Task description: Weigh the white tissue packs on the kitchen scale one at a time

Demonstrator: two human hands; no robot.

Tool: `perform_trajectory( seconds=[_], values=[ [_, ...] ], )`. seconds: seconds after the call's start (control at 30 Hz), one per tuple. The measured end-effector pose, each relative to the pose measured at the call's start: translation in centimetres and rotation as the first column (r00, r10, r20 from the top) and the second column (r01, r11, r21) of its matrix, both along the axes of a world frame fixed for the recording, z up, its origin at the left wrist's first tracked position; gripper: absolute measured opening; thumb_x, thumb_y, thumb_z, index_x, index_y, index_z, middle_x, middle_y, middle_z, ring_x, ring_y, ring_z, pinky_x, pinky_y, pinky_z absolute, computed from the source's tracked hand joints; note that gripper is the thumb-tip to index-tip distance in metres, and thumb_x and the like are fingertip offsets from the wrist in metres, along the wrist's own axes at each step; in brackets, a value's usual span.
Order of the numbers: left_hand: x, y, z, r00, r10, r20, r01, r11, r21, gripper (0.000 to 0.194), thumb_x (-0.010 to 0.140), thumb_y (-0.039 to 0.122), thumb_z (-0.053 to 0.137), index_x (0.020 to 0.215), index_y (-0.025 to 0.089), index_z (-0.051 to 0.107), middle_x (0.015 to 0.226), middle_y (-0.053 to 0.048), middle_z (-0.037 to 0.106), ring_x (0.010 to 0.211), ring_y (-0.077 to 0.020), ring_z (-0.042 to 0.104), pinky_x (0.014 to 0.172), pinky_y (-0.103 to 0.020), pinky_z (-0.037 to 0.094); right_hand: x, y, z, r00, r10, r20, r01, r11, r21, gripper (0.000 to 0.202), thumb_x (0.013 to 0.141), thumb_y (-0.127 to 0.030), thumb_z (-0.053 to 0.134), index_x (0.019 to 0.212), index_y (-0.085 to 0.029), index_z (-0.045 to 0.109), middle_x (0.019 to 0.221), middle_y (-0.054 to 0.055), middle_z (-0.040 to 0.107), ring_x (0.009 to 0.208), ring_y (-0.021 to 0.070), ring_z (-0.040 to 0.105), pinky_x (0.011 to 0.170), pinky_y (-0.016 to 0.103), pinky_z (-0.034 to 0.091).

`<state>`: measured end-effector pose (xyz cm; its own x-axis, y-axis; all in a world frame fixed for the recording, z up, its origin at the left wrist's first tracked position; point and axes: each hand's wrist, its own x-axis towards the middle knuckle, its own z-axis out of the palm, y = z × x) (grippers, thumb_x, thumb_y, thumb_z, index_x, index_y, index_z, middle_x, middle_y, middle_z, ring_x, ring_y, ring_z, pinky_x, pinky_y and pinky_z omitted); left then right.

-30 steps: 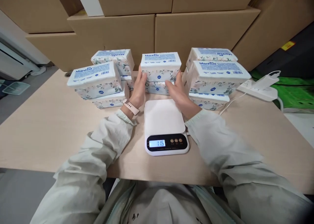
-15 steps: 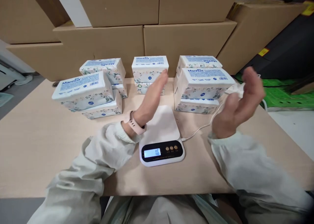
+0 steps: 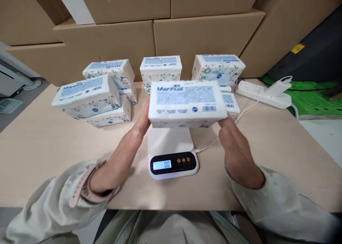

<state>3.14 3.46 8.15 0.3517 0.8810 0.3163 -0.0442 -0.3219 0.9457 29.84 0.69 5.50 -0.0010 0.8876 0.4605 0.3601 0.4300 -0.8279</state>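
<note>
Between my two hands I hold a white-and-blue tissue pack (image 3: pixel 187 103), label side up, above the white kitchen scale (image 3: pixel 171 144). My left hand (image 3: pixel 121 158), with a pink band on its wrist, presses the pack's left end. The opposite end rests against the fingers of my right hand (image 3: pixel 237 151). Below the pack, the lit scale display (image 3: pixel 162 165) reads 0.0. Part of the scale's plate is hidden under the raised pack.
Stacked tissue packs stand at the left (image 3: pixel 87 96), back middle (image 3: pixel 160 67) and back right (image 3: pixel 219 67). Cardboard boxes (image 3: pixel 107 48) wall off the table's far side. A power strip (image 3: pixel 263 94) lies at right, and a white cable (image 3: pixel 211 144) runs from the scale.
My hands, empty before, now grip the top front tissue pack from the right stack, carried left over the scale. The display went from about 1.0 to 0.0. The view shifted slightly.
</note>
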Motion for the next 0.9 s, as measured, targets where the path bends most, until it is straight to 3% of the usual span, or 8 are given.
perform_trajectory(
  seconds=[0.1,0.27,0.37,0.43,0.5,0.63,0.77,0.9],
  values=[
    [-2.2,-2.8,-1.4,0.994,-0.071,-0.082,0.058,0.987,-0.149,0.068,0.109,0.069,0.040,0.171,0.042,0.037,0.181,0.010,0.025,0.174,-0.0297,0.004,0.146,-0.052,0.009,-0.9,-0.8,-1.0,0.992,0.123,-0.006,-0.123,0.984,-0.128,0.058,0.111,-0.047,0.049,0.168,-0.046,0.038,0.173,-0.007,0.050,0.166,0.0264,0.041,0.139,0.054,0.036],
    [-2.5,-3.4,-4.7,0.994,-0.052,-0.095,0.035,0.984,-0.175,0.070,0.111,0.066,0.035,0.175,0.037,0.030,0.183,0.008,0.018,0.173,-0.0319,0.009,0.145,-0.054,0.014,-1.0,-0.6,-3.9,0.988,0.151,-0.016,-0.151,0.969,-0.193,0.060,0.111,-0.046,0.048,0.170,-0.042,0.035,0.175,-0.004,0.047,0.166,0.0267,0.040,0.140,0.055,0.033],
    [-2.9,-2.5,-6.4,0.991,0.023,-0.129,-0.026,0.999,-0.019,0.069,0.113,0.063,0.035,0.176,0.040,0.023,0.184,0.009,0.015,0.174,-0.0296,0.008,0.145,-0.051,0.015,-0.5,-0.3,-5.8,0.997,0.054,-0.058,-0.061,0.990,-0.128,0.057,0.111,-0.044,0.051,0.167,-0.042,0.041,0.173,-0.003,0.051,0.163,0.0274,0.045,0.139,0.056,0.035],
    [-3.3,-1.8,-7.3,0.990,0.067,-0.120,-0.057,0.994,0.088,0.070,0.112,0.063,0.036,0.176,0.042,0.017,0.185,0.011,0.009,0.174,-0.0277,0.002,0.145,-0.049,0.011,-0.1,0.0,-6.8,0.991,-0.036,-0.129,0.034,0.999,-0.015,0.053,0.110,-0.043,0.050,0.163,-0.041,0.049,0.168,-0.004,0.057,0.160,0.0273,0.050,0.138,0.057,0.035],
    [-3.7,-1.4,-8.1,0.993,0.057,-0.104,-0.045,0.993,0.109,0.070,0.113,0.064,0.033,0.177,0.042,0.014,0.185,0.012,0.004,0.174,-0.0267,-0.001,0.145,-0.048,0.007,0.3,0.4,-7.3,0.974,-0.089,-0.207,0.113,0.988,0.107,0.050,0.110,-0.041,0.049,0.159,-0.039,0.056,0.164,-0.004,0.062,0.156,0.0270,0.055,0.138,0.057,0.035],
    [-4.0,-1.3,-8.8,0.999,0.006,-0.049,-0.005,0.999,0.033,0.067,0.114,0.062,0.025,0.177,0.041,0.016,0.185,0.012,0.004,0.174,-0.0260,-0.002,0.145,-0.049,0.006,0.4,0.5,-7.3,0.960,-0.127,-0.251,0.164,0.978,0.131,0.049,0.109,-0.036,0.047,0.156,-0.039,0.060,0.162,-0.006,0.063,0.154,0.0264,0.057,0.136,0.057,0.038],
    [-3.8,-1.7,-8.7,0.998,0.035,-0.049,-0.030,0.996,0.083,0.069,0.112,0.065,0.029,0.176,0.044,0.015,0.185,0.013,0.005,0.174,-0.0268,-0.003,0.145,-0.051,0.002,0.1,0.0,-7.1,0.976,-0.143,-0.165,0.161,0.982,0.103,0.049,0.111,-0.038,0.038,0.153,-0.040,0.063,0.164,-0.008,0.061,0.160,0.0256,0.050,0.136,0.057,0.036],
    [-4.0,-1.7,-8.8,0.998,0.009,-0.070,-0.002,0.995,0.096,0.072,0.111,0.067,0.031,0.177,0.044,0.012,0.185,0.013,0.003,0.174,-0.0284,-0.005,0.145,-0.054,0.001,-0.2,-0.1,-7.1,0.970,-0.157,-0.188,0.179,0.978,0.106,0.050,0.111,-0.041,0.034,0.151,-0.042,0.065,0.162,-0.008,0.063,0.157,0.0258,0.053,0.134,0.059,0.038]
  ],
)
